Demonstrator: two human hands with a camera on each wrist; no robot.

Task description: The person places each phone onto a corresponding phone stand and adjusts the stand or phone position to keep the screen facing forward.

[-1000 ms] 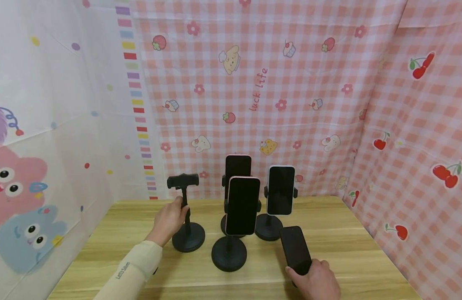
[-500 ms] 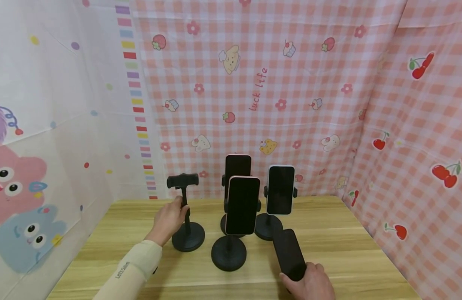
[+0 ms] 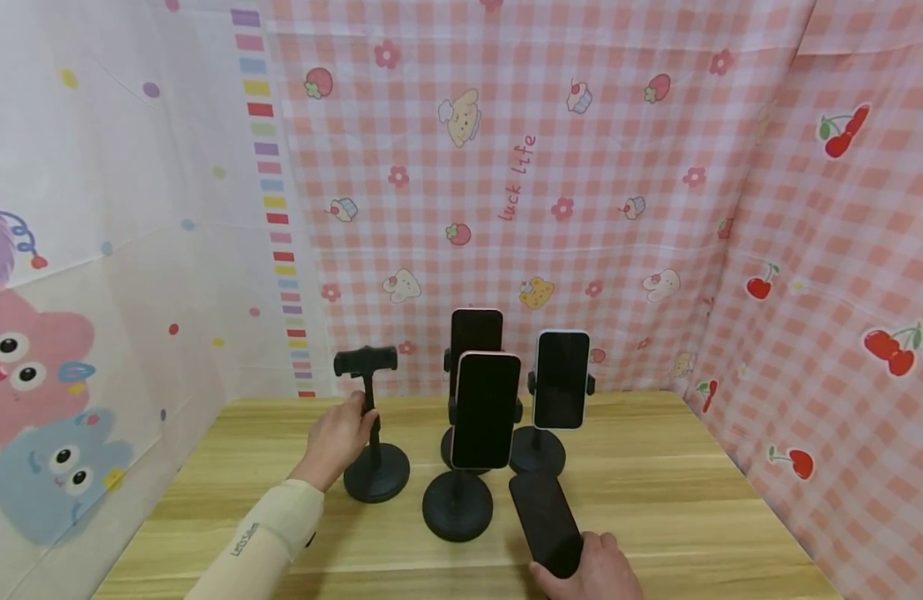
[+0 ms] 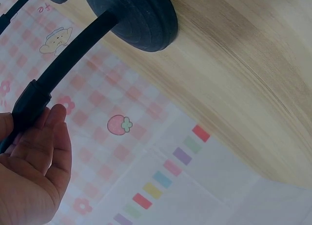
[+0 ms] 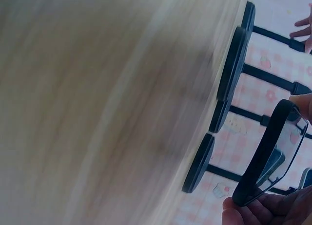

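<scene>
My left hand grips the pole of a black phone stand at the left of the table. Nothing sits in that stand's clamp. In the left wrist view the thumb and curled fingers close round the thick sleeve of the pole. A black smartphone is held by its lower end in my right hand, above the table near the front. Seen from the right wrist, the phone is nearly edge-on, with thumb and fingers on opposite edges.
Three more black stands carry phones: a pink-rimmed phone in front, a dark phone partly hidden behind it, and a white-rimmed phone to the right. Patterned cloth hangs behind and beside the wooden table.
My right hand has carried the smartphone leftward, towards the front of the standing phones. The left hand and the stands have stayed where they were.
</scene>
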